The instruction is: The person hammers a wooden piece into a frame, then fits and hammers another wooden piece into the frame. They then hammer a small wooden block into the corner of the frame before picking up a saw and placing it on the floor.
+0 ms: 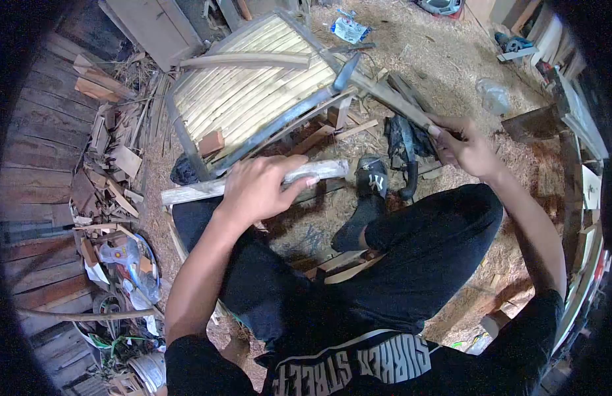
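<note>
My left hand (pixel 256 188) is closed over a short, weathered wooden stick (pixel 197 191), which lies crosswise above my knee. Both ends of the stick stick out past the fingers. On the other side, my right hand (pixel 467 146) grips the end of a long wooden-handled tool (pixel 391 99). At its far end is a narrow grey metal head (pixel 347 74), overlapping the near corner of a slatted bench (pixel 246 92) in this view. A curved wooden strip (pixel 246 61) and a small brown wood block (pixel 211 142) rest on the slats.
My sandalled foot (pixel 372 178) is on the shavings-covered floor, beside a dark bundle (pixel 405 142). Wood scraps (pixel 124 162) pile along the plank wall (pixel 38 138) at left. A blue-white packet (pixel 349 30) lies beyond the bench, and boards (pixel 583 119) lean at right.
</note>
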{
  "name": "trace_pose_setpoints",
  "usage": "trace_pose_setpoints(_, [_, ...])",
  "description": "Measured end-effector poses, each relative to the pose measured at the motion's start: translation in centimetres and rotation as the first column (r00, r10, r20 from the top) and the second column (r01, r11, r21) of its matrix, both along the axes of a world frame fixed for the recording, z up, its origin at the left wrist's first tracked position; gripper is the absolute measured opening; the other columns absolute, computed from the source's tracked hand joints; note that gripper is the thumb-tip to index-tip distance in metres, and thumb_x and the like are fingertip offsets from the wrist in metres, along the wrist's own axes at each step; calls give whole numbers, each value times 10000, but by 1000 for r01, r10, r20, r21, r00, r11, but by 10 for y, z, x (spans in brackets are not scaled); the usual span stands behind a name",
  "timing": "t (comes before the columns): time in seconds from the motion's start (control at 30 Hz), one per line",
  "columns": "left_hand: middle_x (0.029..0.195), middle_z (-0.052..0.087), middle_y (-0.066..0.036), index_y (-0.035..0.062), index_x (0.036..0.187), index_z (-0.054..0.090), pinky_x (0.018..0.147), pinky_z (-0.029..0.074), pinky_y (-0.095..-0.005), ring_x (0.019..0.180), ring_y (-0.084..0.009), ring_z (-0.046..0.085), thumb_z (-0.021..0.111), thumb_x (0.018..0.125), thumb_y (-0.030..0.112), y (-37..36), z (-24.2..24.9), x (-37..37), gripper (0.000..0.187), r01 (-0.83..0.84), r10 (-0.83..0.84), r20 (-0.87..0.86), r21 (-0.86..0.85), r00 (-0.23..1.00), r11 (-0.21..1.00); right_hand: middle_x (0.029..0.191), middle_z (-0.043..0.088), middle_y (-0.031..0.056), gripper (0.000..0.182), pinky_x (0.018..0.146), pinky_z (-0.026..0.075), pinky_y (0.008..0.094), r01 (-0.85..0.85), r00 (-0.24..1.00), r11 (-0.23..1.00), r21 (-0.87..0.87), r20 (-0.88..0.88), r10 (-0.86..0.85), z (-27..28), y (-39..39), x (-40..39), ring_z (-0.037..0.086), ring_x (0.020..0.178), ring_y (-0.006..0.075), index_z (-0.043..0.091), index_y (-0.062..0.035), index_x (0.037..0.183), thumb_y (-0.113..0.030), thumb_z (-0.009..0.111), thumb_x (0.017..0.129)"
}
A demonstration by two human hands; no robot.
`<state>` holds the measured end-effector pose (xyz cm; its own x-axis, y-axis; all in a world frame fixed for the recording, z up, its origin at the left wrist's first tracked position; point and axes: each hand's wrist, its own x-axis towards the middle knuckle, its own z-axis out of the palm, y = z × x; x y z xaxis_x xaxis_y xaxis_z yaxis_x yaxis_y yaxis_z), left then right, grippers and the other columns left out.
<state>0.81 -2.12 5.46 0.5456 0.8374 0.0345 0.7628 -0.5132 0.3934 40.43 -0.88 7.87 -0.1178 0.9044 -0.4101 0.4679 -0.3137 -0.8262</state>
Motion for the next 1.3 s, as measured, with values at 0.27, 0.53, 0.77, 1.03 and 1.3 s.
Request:
trace_pose_setpoints(0.27, [912,773,-111,194,1100,761,726,593,-470,800,-325,755,694,941,497,-1,0,1,349,54,-54,23,-1,998,999,991,776,189,332,831,554,368,-76,993,997,-26,93,78,4,-4,-2,719,896,203,711,-9,1274,-189,695,995])
trace_pose_setpoints(0.53, [899,768,-132,189,1143,756,744,589,-476,820,-348,749,702,934,488,5,0,4,370,58,-57,25,-25,998,998,765,662,19,326,607,471,290,-234,968,905,355,167,185,-17,-20,-15,597,686,101,712,31,1166,-194,777,939])
trace_pose_setpoints(0.77, [848,745,-185,173,1159,747,798,571,-514,836,-404,730,709,933,448,-6,26,24,358,-104,92,-66,-226,994,969,686,494,-49,235,428,284,226,184,879,983,-30,-442,-178,-31,-31,-77,404,503,41,635,-82,1177,-278,639,1047])
trace_pose_setpoints(1.03, [813,740,-210,148,1161,765,799,582,-483,788,-398,736,686,961,441,8,16,21,363,-170,170,-13,-139,985,976,809,601,-5,199,573,398,232,179,896,984,-4,-413,-165,-69,-51,-100,524,658,51,656,-47,1102,-197,723,990])
trace_pose_setpoints(1.3, [881,751,-244,123,1220,756,893,570,-492,943,-430,734,698,946,448,23,29,11,429,-263,255,-68,-296,965,918,1025,714,58,323,829,514,284,228,892,940,253,-441,-98,-92,-25,-142,640,894,108,701,10,1177,-158,804,921])
